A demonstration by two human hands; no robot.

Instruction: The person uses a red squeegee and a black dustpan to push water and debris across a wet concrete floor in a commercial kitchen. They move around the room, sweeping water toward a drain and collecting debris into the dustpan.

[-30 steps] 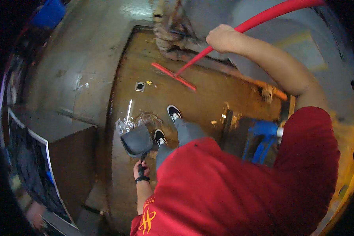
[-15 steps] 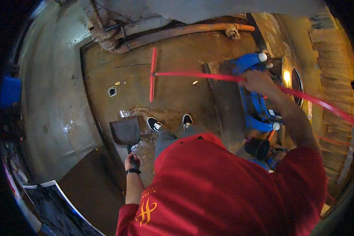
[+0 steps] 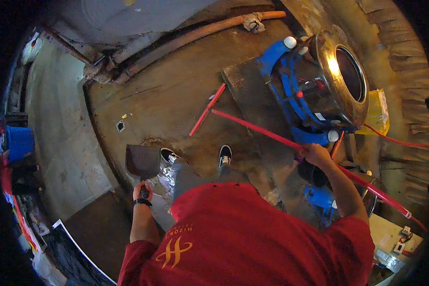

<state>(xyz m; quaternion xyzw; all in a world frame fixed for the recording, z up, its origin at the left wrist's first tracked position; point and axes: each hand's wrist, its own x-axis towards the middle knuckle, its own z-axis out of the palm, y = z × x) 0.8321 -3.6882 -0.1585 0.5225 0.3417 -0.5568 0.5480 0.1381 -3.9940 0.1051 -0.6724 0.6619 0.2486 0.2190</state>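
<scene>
The person's left forearm reaches forward, a dark band at its wrist, and the left hand (image 3: 143,191) is closed around the short black handle of a dark grey, square-mouthed dustpan (image 3: 143,161). The right arm stretches forward and out to the side, bent at the elbow, its right hand (image 3: 314,155) wrapped around the pole of a long-handled red squeegee (image 3: 260,129). Among the containers, the dustpan's dark inside shows too dimly to tell what is in it. Ahead of the right hand, a round, shiny metal drum (image 3: 338,106) sits in a bright blue frame (image 3: 285,81) with white rounded caps; its circular mouth is dark and its contents cannot be made out. At the far left is a blue plastic bucket (image 3: 20,143), its inside hidden. The squeegee is gripped partway along its pole: one length runs back past the right forearm, the other slants forward and left over the brown wet floor (image 3: 152,105) to the straight red blade (image 3: 208,109), well apart from the hand. The dustpan lies just ahead of the left fist, near the left black-and-white shoe (image 3: 169,156), with crumpled clear plastic (image 3: 167,178) beside it.
</scene>
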